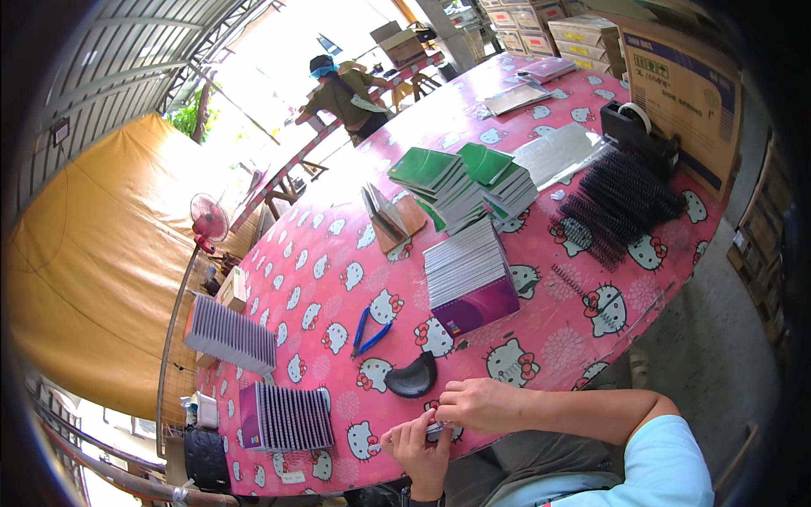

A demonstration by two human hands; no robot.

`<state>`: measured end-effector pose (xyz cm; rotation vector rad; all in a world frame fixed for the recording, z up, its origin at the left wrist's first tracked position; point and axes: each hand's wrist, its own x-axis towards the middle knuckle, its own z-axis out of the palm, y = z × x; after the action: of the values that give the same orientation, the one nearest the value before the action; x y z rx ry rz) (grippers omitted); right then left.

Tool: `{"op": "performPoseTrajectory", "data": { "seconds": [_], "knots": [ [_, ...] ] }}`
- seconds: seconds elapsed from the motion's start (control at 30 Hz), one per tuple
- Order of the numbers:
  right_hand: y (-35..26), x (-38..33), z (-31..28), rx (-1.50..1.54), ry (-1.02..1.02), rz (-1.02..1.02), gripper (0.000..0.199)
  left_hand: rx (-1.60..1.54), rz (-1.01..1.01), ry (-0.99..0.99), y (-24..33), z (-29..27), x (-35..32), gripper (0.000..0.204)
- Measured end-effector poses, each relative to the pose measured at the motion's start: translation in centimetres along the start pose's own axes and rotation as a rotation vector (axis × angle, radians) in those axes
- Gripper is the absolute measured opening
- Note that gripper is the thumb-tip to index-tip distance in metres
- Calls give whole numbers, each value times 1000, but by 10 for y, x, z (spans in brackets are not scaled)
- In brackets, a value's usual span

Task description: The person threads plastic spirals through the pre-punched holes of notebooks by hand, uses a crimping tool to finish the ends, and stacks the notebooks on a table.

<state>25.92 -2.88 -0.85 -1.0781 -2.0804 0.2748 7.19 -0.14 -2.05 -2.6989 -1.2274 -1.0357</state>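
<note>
My left hand [416, 450] and my right hand [475, 403] meet at the table's near edge, fingers bent and close together. Between their fingertips shows a small piece of something pale and shiny, mostly covered, so its kind is unclear. Just beyond them lies a black half-round dish or pad [411, 377]. Blue-handled pliers [369, 338] rest with their handles spread past it. Farther off stands a row of unbound purple-covered notebooks [475, 306]. Spiral-bound notebooks [291, 417] stand in a block to the left of my hands.
Another block of bound notebooks [230, 334] sits at the left edge. Green-covered notebooks [427, 171] are piled mid-table, beside a wooden holder [403, 224]. Black spiral coils [621, 203] lie right, near a tape dispenser [642, 139] and a carton [683, 106]. Another person [351, 97] stands beyond.
</note>
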Motion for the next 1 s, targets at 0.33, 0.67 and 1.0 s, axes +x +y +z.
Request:
{"op": "performPoseTrajectory", "data": {
  "seconds": [0.33,0.67,1.0],
  "knots": [
    [3,6,-1,-63,23,-72,13,-16,-33,-75,-10,-1,3,26],
    [3,5,2,70,-234,121,16,-74,-83,-55,-12,-4,-1,26],
    [12,9,9,-24,-11,-153,18,-122,-108,-92,5,-17,5,8]
  ]
}}
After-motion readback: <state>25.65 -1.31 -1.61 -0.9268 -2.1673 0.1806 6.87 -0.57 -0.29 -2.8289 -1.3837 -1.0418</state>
